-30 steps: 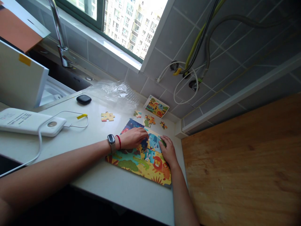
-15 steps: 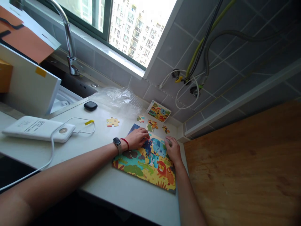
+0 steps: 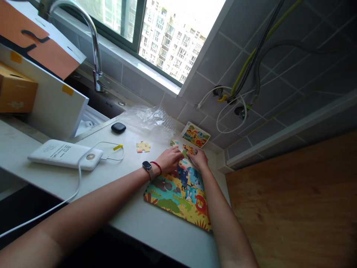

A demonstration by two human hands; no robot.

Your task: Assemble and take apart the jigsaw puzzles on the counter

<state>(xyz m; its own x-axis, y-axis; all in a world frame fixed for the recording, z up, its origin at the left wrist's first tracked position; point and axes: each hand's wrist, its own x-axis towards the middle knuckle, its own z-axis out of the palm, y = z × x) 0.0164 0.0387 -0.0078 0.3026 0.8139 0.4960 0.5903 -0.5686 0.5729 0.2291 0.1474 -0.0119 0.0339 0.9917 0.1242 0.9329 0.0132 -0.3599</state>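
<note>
Over the puzzle (image 3: 174, 193), your left hand (image 3: 170, 160) curls, likely to brace it, your right hand (image 3: 200, 160) by loose pieces (image 3: 188, 149), both finger grips unclear.

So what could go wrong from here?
The white cable runs off the counter near the left forearm; a snag might drag the power bank. Both the left hand and right hand are at the puzzle's far edge, so a bump could shift joined pieces.
</note>
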